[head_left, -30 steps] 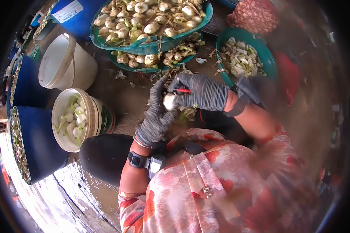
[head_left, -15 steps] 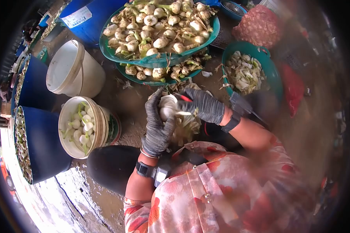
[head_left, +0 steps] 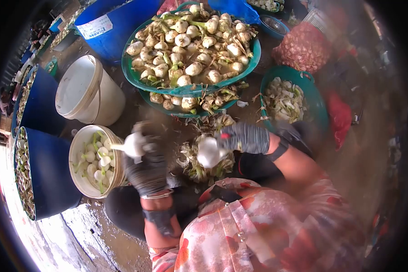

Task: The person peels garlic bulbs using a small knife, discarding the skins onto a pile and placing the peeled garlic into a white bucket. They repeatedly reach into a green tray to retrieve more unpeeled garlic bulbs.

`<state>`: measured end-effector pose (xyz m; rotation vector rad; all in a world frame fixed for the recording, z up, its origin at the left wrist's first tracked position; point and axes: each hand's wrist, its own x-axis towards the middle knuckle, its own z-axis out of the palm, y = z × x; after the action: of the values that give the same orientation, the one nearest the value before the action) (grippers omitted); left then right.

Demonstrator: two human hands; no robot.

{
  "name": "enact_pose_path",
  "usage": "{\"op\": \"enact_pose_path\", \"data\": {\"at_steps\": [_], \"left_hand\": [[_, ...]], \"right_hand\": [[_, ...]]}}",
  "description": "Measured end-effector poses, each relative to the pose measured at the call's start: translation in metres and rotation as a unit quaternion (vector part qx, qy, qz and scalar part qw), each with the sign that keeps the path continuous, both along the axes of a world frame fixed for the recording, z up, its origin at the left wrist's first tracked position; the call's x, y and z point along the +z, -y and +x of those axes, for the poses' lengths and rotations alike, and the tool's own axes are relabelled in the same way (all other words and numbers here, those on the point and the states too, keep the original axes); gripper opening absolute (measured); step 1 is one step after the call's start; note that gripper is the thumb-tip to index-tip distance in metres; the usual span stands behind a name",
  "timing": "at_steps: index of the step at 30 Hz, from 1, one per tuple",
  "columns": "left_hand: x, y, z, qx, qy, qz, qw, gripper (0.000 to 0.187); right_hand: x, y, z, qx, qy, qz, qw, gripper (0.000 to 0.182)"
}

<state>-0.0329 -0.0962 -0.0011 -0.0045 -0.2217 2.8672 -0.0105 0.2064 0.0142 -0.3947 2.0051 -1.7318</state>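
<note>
My left hand (head_left: 147,168), in a dark knit glove, is blurred and holds a peeled white bulb (head_left: 133,144) beside the rim of the white bucket (head_left: 75,149) of peeled bulbs. My right hand (head_left: 245,137), gloved too, grips a red-handled knife (head_left: 224,135). A blurred white piece (head_left: 209,152) sits at its fingertips, above a heap of peelings (head_left: 199,170) on the wet ground. I cannot tell whether that piece is a bulb or a peel.
Stacked green basins (head_left: 136,75) of unpeeled bulbs lie ahead. A green basin (head_left: 319,106) of trimmings is at the right, a red mesh sack (head_left: 303,45) behind it. An empty white bucket (head_left: 79,86) and blue barrels (head_left: 50,167) stand at the left.
My left hand has swung left from the middle to the bucket's rim with the peeled bulb. My right hand has dropped a little and stays over the peelings. The view has tilted down.
</note>
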Motion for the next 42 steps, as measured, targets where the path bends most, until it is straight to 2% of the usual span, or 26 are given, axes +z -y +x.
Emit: {"op": "enact_pose_path", "data": {"at_steps": [1,2,4,6,7,8,9,14,17,18,19,20,21,22,23,26,27,28,30,31,33,34,37,38,40,42], "left_hand": [[0.01,0.017,-0.003,0.088,0.033,-0.039,0.995,0.061],[0.018,0.031,-0.004,0.176,0.067,-0.079,0.979,0.062],[0.027,0.043,-0.002,0.213,0.069,-0.083,0.971,0.068],[0.024,0.04,-0.005,0.206,0.061,-0.103,0.971,0.074],[0.019,0.031,-0.006,0.167,0.044,-0.148,0.974,0.076],[0.016,0.02,-0.006,0.128,0.026,-0.192,0.973,0.077],[0.017,0.006,-0.009,0.121,0.059,-0.212,0.968,0.064],[0.004,-0.023,-0.014,0.07,0.042,-0.276,0.958,0.049],[0.013,-0.036,-0.011,0.06,0.033,-0.317,0.946,0.045],[0.014,-0.039,-0.011,0.058,0.031,-0.324,0.944,0.043],[0.001,-0.037,-0.013,0.027,-0.018,-0.248,0.968,0.043],[0.004,-0.04,-0.01,0.027,-0.015,-0.248,0.968,0.043],[0.011,-0.046,-0.004,0.007,-0.03,-0.305,0.952,0.044],[0.014,-0.053,0.001,-0.014,-0.045,-0.361,0.931,0.044],[0.012,-0.059,0.006,-0.037,-0.069,-0.373,0.925,0.065],[0.017,-0.079,0.018,-0.101,-0.1,-0.385,0.912,0.067],[0.012,-0.08,0.021,-0.124,-0.121,-0.379,0.909,0.072],[0.011,-0.083,0.019,-0.123,-0.162,-0.45,0.87,0.067],[0.001,-0.088,0.031,-0.008,-0.266,-0.672,0.691,0.061],[-0.002,-0.089,0.033,-0.011,-0.265,-0.675,0.689,0.061],[-0.002,-0.092,0.036,-0.099,-0.087,-0.418,0.899,0.056],[0.002,-0.092,0.038,-0.102,-0.09,-0.42,0.897,0.056],[0.008,-0.091,0.043,-0.071,-0.08,-0.469,0.877,0.049],[0.006,-0.092,0.044,-0.073,-0.082,-0.468,0.877,0.049],[0.003,-0.093,0.045,-0.016,-0.093,-0.541,0.835,0.052],[0.003,-0.093,0.047,-0.01,-0.102,-0.569,0.816,0.049]], "right_hand": [[0.016,-0.002,-0.003,0.027,-0.061,0.174,0.982,0.044],[0.04,-0.004,-0.007,0.054,-0.12,0.341,0.931,0.049],[0.073,-0.011,-0.033,-0.048,-0.18,0.388,0.903,0.06],[0.091,-0.012,-0.066,-0.181,-0.109,0.413,0.886,0.052],[0.084,-0.018,-0.092,-0.189,-0.156,0.456,0.855,0.064],[0.1,-0.011,-0.115,-0.158,-0.103,0.555,0.81,0.067],[0.095,-0.01,-0.137,-0.139,-0.064,0.578,0.802,0.071],[0.013,-0.017,-0.209,0.058,-0.068,0.694,0.715,0.081],[0.02,-0.018,-0.206,0.02,-0.064,0.666,0.743,0.076],[0.024,-0.025,-0.198,-0.056,-0.103,0.612,0.782,0.074],[0.04,-0.021,-0.178,-0.165,-0.106,0.536,0.821,0.06],[0.046,-0.027,-0.161,-0.207,-0.121,0.392,0.888,0.069],[0.061,-0.022,-0.14,-0.248,-0.143,0.368,0.885,0.066],[0.074,-0.019,-0.113,-0.227,-0.156,0.286,0.918,0.07],[0.088,-0.009,-0.085,-0.203,-0.146,0.201,0.947,0.072],[0.059,0.009,-0.035,-0.16,-0.127,-0.025,0.979,0.073],[0.061,0.02,-0.018,-0.155,-0.121,0.004,0.98,0.07],[0.042,0.026,-0.01,-0.152,-0.087,-0.034,0.984,0.071],[0.027,0.032,-0.002,-0.144,-0.174,0.038,0.973,0.07],[0.026,0.032,0.001,-0.146,-0.172,0.034,0.974,0.07],[0.029,0.03,0.007,-0.163,-0.316,0.182,0.917,0.061],[0.032,0.03,0.01,-0.168,-0.316,0.181,0.916,0.061],[0.041,0.031,0.019,-0.259,-0.351,0.178,0.882,0.031],[0.044,0.03,0.021,-0.261,-0.351,0.179,0.881,0.031],[0.049,0.032,0.026,-0.233,-0.345,0.288,0.862,0.025],[0.047,0.039,0.031,-0.24,-0.358,0.294,0.853,0.022]]}}
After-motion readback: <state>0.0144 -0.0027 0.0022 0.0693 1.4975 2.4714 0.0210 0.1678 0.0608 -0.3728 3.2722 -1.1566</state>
